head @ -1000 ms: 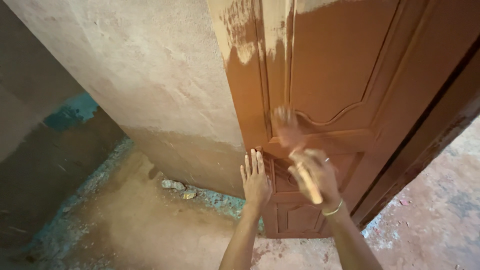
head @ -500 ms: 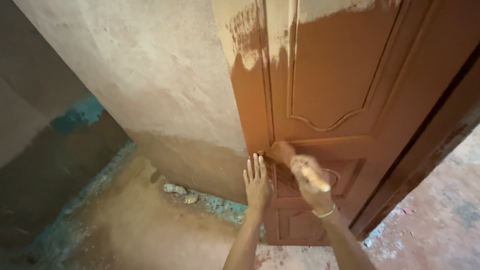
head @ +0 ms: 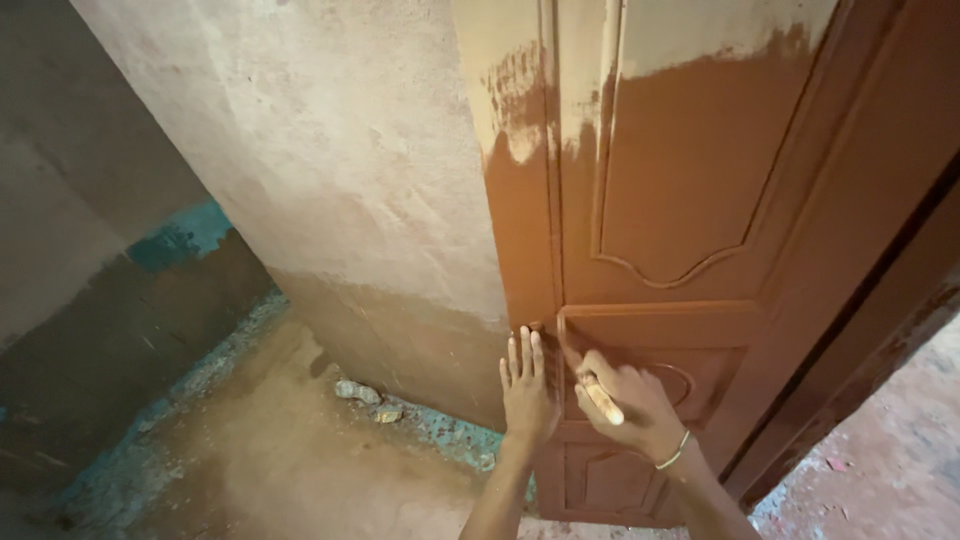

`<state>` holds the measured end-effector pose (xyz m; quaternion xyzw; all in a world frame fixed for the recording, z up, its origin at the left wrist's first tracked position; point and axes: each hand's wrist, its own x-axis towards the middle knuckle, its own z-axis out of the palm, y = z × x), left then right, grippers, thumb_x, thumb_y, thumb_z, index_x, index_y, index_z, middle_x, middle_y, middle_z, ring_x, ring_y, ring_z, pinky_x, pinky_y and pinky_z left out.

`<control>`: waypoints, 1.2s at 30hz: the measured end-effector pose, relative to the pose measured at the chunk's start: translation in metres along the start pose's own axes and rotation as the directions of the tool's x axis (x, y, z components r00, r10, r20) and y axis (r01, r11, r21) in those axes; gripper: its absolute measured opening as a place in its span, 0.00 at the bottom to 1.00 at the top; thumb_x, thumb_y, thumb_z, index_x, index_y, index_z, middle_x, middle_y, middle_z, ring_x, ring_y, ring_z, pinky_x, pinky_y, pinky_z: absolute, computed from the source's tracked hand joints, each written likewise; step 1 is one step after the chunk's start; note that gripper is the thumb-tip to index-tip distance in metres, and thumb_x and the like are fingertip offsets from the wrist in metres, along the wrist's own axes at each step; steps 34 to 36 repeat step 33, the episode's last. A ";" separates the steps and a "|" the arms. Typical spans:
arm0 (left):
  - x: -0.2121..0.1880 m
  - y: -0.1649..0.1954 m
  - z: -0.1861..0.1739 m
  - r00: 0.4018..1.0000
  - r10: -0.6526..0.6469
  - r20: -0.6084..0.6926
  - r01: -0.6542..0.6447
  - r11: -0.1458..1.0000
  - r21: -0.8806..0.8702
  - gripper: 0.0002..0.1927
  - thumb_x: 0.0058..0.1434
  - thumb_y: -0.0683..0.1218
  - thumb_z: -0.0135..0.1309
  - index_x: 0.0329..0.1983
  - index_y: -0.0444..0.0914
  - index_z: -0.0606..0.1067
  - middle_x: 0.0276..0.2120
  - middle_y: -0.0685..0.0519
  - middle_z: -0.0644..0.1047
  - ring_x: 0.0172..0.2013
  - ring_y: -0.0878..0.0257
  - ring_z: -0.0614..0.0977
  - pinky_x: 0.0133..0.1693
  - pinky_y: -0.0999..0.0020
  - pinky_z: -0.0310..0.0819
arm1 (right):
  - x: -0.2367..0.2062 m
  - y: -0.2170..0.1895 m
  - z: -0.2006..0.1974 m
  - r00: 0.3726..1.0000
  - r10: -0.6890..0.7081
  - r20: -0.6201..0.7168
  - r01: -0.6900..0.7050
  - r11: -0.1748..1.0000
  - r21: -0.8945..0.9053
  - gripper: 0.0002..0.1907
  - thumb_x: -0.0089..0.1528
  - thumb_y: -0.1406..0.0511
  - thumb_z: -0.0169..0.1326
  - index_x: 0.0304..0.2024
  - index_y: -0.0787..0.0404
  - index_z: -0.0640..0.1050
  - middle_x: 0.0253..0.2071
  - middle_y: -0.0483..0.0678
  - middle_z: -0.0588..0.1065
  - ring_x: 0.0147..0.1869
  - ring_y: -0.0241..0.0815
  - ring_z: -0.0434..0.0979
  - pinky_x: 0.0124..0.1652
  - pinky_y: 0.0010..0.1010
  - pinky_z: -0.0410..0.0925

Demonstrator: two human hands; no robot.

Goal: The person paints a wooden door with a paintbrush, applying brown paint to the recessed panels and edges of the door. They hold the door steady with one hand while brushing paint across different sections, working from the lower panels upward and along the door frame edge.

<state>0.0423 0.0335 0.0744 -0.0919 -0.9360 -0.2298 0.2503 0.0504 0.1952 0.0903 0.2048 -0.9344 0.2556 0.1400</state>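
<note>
Side wall (head: 90, 300): far left, grey plaster above, dark damp band below, a teal patch of old paint between the two.
Floor (head: 250, 450): bare earth-coloured cement, with flaking teal paint along the foot of both walls.
Rubble (head: 358, 392): two small pale lumps on the floor, just beside the foot of the middle wall.
Middle wall (head: 320, 170): rough cream plaster, darker and stained along its bottom strip; its right edge meets the left edge of the door.
Door (head: 680, 200): panelled wood, coated brown over most of its face; the top strip and upper left corner show bare pale wood with ragged brush marks at the boundary.
Left hand (head: 527, 392): flat against the door at its left edge, just below the middle rail; fingers straight and close together, pointing up, holding nothing.
Right hand (head: 628, 408): just beside the left hand, at the upper left corner of the lower panel; fingers curled and clamped around the brush handle; a thin bangle (head: 674, 454) on the wrist.
Brush (head: 597, 394): pale handle showing from the right fist, the head pressed to the door at the lower panel's moulding; bristles mostly hidden.
Door frame (head: 860, 330): dark brown, running diagonally down along the door's right edge.
Outer floor (head: 880, 460): lower right corner, reddish, speckled with pale flecks.
</note>
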 end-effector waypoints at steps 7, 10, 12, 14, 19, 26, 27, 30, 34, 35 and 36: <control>0.001 0.000 -0.002 0.997 -0.028 0.073 0.025 0.999 0.046 0.44 0.60 0.43 0.52 0.76 0.32 0.47 0.77 0.42 0.45 0.75 0.41 0.45 0.69 0.42 0.40 | 0.033 -0.007 -0.012 0.997 -0.053 -0.056 0.061 0.988 0.144 0.11 0.64 0.61 0.55 0.48 0.54 0.73 0.28 0.48 0.78 0.27 0.42 0.78 0.27 0.32 0.70; 0.003 0.000 -0.004 0.993 -0.053 0.108 0.045 0.996 0.074 0.45 0.58 0.41 0.52 0.77 0.33 0.47 0.77 0.43 0.44 0.75 0.42 0.45 0.70 0.43 0.40 | 0.047 -0.016 -0.027 0.675 -0.385 -0.629 0.534 0.843 0.058 0.17 0.60 0.66 0.62 0.50 0.59 0.74 0.34 0.50 0.77 0.32 0.40 0.77 0.31 0.29 0.71; 0.001 -0.001 -0.004 0.992 -0.059 0.111 0.052 0.997 0.063 0.45 0.58 0.41 0.52 0.77 0.33 0.47 0.77 0.43 0.44 0.75 0.41 0.45 0.70 0.43 0.40 | 0.053 -0.021 -0.035 0.569 -0.433 -0.699 0.592 0.805 -0.016 0.21 0.59 0.68 0.65 0.53 0.60 0.73 0.34 0.49 0.74 0.32 0.43 0.75 0.31 0.31 0.69; 0.001 -0.002 -0.004 0.994 -0.051 0.097 0.047 0.998 0.046 0.45 0.58 0.41 0.53 0.77 0.34 0.47 0.77 0.42 0.45 0.75 0.41 0.46 0.70 0.43 0.40 | 0.055 -0.024 -0.040 0.620 -0.436 -0.652 0.564 0.826 -0.015 0.18 0.60 0.66 0.64 0.51 0.58 0.74 0.32 0.50 0.75 0.32 0.47 0.75 0.32 0.36 0.69; -0.001 -0.002 -0.001 0.997 -0.056 0.057 0.056 0.998 -0.003 0.44 0.59 0.42 0.54 0.77 0.36 0.48 0.74 0.30 0.42 0.73 0.33 0.45 0.69 0.41 0.41 | 0.046 -0.030 -0.033 0.939 -0.287 -0.191 0.285 0.958 -0.039 0.14 0.60 0.56 0.60 0.45 0.53 0.76 0.32 0.54 0.80 0.33 0.55 0.80 0.31 0.44 0.71; 0.003 0.002 -0.004 0.989 -0.111 0.098 0.108 0.994 0.030 0.47 0.57 0.40 0.54 0.78 0.37 0.46 0.70 0.19 0.38 0.71 0.26 0.42 0.68 0.40 0.41 | 0.047 -0.026 -0.036 0.886 -0.300 -0.354 0.349 0.933 0.082 0.13 0.60 0.61 0.62 0.46 0.53 0.77 0.30 0.48 0.79 0.31 0.47 0.79 0.29 0.37 0.69; 0.002 0.003 -0.004 0.990 -0.108 0.086 0.106 0.994 0.025 0.47 0.57 0.40 0.54 0.78 0.37 0.46 0.71 0.21 0.38 0.71 0.27 0.43 0.68 0.40 0.41 | 0.049 -0.027 -0.037 0.798 -0.321 -0.510 0.405 0.912 0.060 0.14 0.59 0.63 0.63 0.47 0.54 0.76 0.32 0.47 0.79 0.31 0.44 0.79 0.28 0.34 0.70; 0.002 0.003 -0.003 0.994 -0.092 0.053 0.090 0.995 0.032 0.47 0.57 0.41 0.54 0.78 0.39 0.47 0.74 0.29 0.40 0.73 0.31 0.45 0.69 0.39 0.41 | 0.038 -0.026 -0.047 0.692 -0.341 -0.636 0.446 0.895 0.005 0.20 0.58 0.69 0.65 0.52 0.57 0.75 0.37 0.49 0.76 0.38 0.47 0.76 0.37 0.35 0.70; -0.037 -0.053 -0.026 0.996 -0.074 0.052 0.071 0.996 0.060 0.47 0.56 0.40 0.53 0.77 0.39 0.47 0.75 0.34 0.41 0.74 0.34 0.46 0.69 0.39 0.40 | 0.027 -0.032 -0.051 0.644 -0.381 -0.664 0.363 0.915 -0.174 0.23 0.56 0.69 0.65 0.54 0.53 0.76 0.43 0.53 0.74 0.42 0.51 0.76 0.41 0.37 0.73; -0.037 -0.053 -0.026 0.996 -0.074 0.052 0.071 0.996 0.060 0.47 0.56 0.40 0.53 0.77 0.39 0.47 0.75 0.34 0.41 0.74 0.34 0.46 0.69 0.39 0.40 | 0.027 -0.032 -0.051 0.644 -0.381 -0.664 0.363 0.915 -0.174 0.23 0.56 0.69 0.65 0.54 0.53 0.76 0.43 0.53 0.74 0.42 0.51 0.76 0.41 0.37 0.73; -0.037 -0.053 -0.026 0.996 -0.074 0.052 0.071 0.996 0.060 0.47 0.56 0.40 0.53 0.77 0.39 0.47 0.75 0.34 0.41 0.74 0.34 0.46 0.69 0.39 0.40 | 0.027 -0.032 -0.051 0.644 -0.381 -0.664 0.363 0.915 -0.174 0.23 0.56 0.69 0.65 0.54 0.53 0.76 0.43 0.53 0.74 0.42 0.51 0.76 0.41 0.37 0.73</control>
